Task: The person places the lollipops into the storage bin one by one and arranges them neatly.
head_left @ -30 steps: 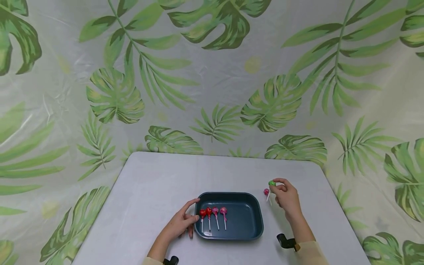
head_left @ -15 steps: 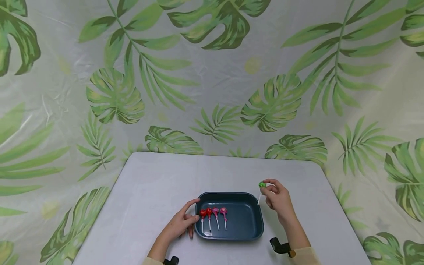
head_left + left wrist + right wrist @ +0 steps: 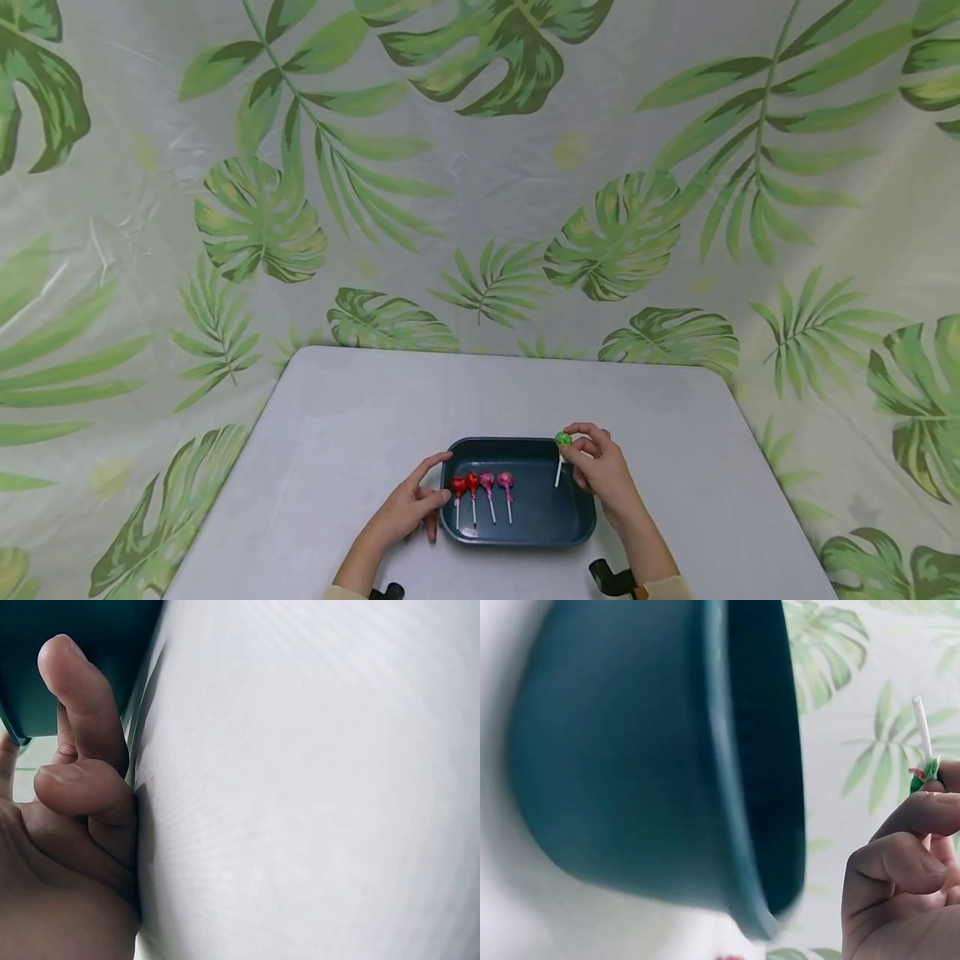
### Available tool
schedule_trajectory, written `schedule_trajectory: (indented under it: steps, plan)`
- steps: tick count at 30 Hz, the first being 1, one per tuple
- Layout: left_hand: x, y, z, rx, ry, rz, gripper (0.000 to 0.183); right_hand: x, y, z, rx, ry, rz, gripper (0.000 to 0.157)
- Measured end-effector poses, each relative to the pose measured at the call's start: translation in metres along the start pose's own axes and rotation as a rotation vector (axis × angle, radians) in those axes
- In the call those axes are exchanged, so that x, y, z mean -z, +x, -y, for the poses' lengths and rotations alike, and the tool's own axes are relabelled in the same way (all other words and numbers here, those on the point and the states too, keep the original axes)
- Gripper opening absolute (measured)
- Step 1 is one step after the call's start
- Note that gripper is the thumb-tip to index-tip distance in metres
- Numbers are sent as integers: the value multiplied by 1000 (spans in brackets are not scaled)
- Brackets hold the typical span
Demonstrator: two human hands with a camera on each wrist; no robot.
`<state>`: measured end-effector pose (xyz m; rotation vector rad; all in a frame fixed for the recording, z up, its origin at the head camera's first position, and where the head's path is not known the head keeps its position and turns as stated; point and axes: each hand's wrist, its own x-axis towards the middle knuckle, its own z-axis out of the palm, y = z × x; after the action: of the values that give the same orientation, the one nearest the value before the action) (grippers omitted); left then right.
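In the head view my left hand (image 3: 405, 504) holds the left side of a dark teal tray (image 3: 555, 533), thumb over the rim and index finger at the far corner. Its other fingers curl by the tray's outer wall in the left wrist view. My right hand (image 3: 603, 473) pinches a green lollipop (image 3: 563, 438) by its wrapped head over the tray's right part, white stick (image 3: 558, 475) pointing down. Inside the tray, two red lollipops (image 3: 458, 483) and two pink lollipops (image 3: 506, 480) lie in a row on the left, sticks toward me.
Another pink lollipop (image 3: 606, 432) lies beyond the right hand, mostly hidden by it. The white table (image 3: 360, 400) ends at a leaf-patterned curtain (image 3: 480, 167). Black wrist cameras (image 3: 611, 579) are worn on both wrists.
My right hand has carried the green lollipop leftward from beside the pink one, past the tray's right rim to above its inside. The left hand and tray have stayed put.
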<state>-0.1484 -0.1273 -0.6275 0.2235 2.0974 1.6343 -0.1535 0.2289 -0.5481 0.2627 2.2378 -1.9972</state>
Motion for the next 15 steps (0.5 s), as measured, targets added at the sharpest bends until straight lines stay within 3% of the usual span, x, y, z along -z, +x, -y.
schedule_trajectory:
  steps: [15]
  plan:
    - [0,1,1,5,-7,-4,61,-38,3,-27,31,-32,74,32]
